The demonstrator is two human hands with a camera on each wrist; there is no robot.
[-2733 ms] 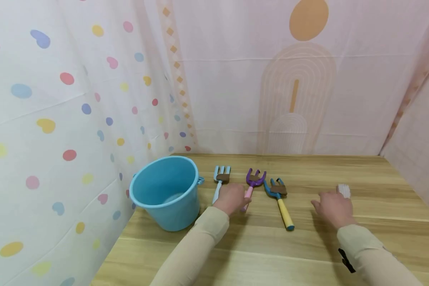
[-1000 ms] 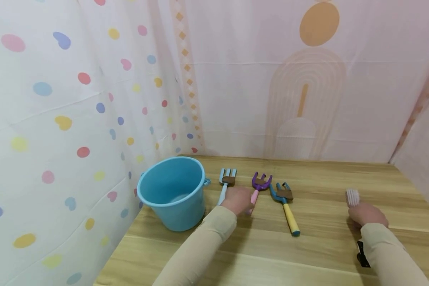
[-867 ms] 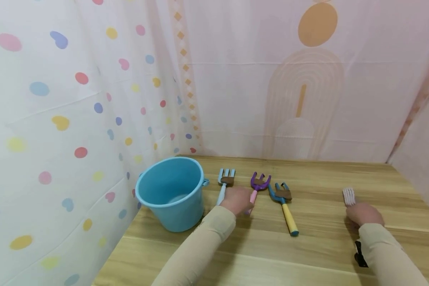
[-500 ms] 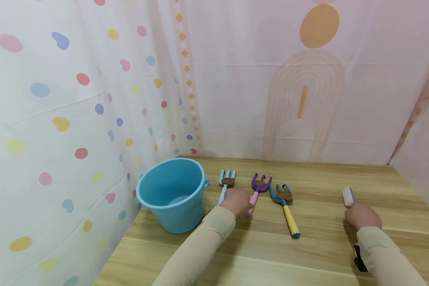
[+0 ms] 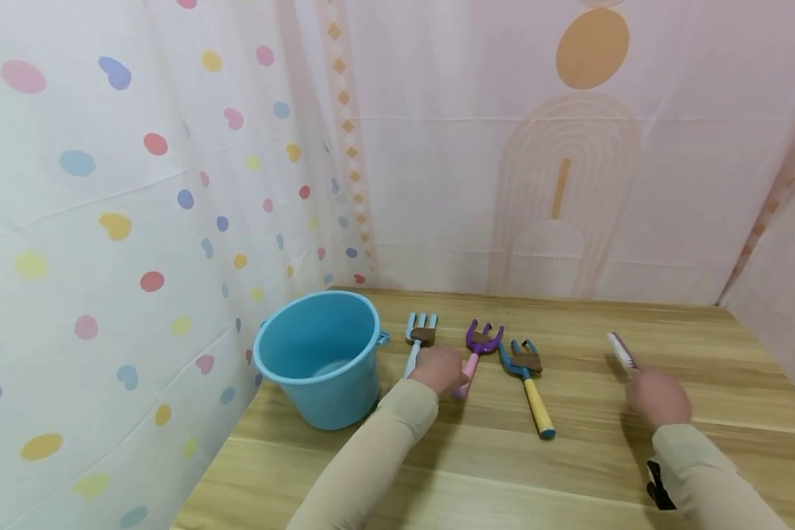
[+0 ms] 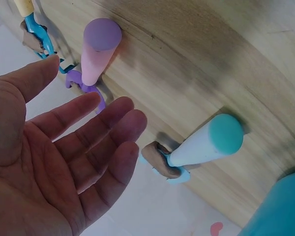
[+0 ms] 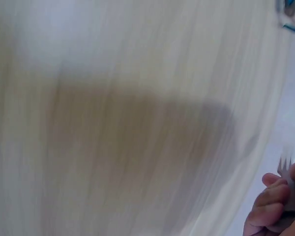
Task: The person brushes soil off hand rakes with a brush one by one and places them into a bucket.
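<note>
- Brush (image 5: 621, 351): white bristles, slim purplish back; well right of the blue bucket (image 5: 344, 397).
- Right hand (image 5: 659, 400): fingers grasp the brush.
- Left hand (image 5: 440, 370): fingers relaxed, holding nothing, right of the bucket.

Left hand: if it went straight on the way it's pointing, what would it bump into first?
Probably the purple fork with the pink handle, just ahead of the left hand in the head view. I can't tell how high the hand is, though, so it might pass over.
</note>
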